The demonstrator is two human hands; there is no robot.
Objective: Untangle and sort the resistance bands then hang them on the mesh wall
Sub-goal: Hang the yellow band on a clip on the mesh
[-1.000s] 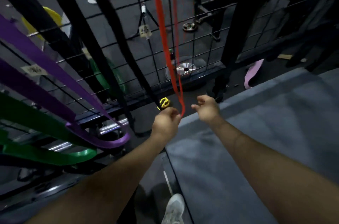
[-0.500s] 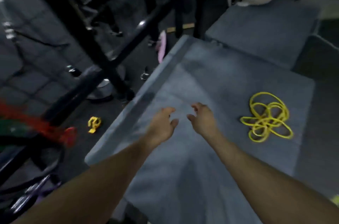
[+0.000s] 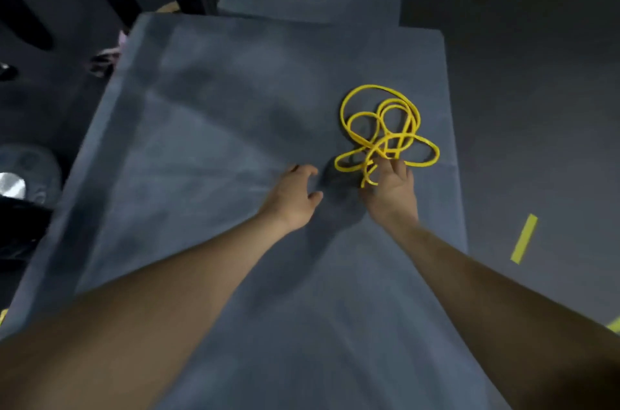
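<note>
Yellow band tangle (image 3: 385, 131) on grey mat (image 3: 208, 148); right hand (image 3: 391, 186) fingers curled into loops (gripping); left hand (image 3: 293, 196) loose, empty

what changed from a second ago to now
The left hand let go of the red band hanging on the mesh wall, and the view swung away from the wall to the grey mat. The right hand reached forward to the tangled yellow band, its fingers now at the nearest loops. The left hand hovers open beside it. The yellow band lies as before.

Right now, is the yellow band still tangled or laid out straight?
Tangled: the yellow band lies in overlapping loops on the mat, right hand reaching its near edge.
</note>
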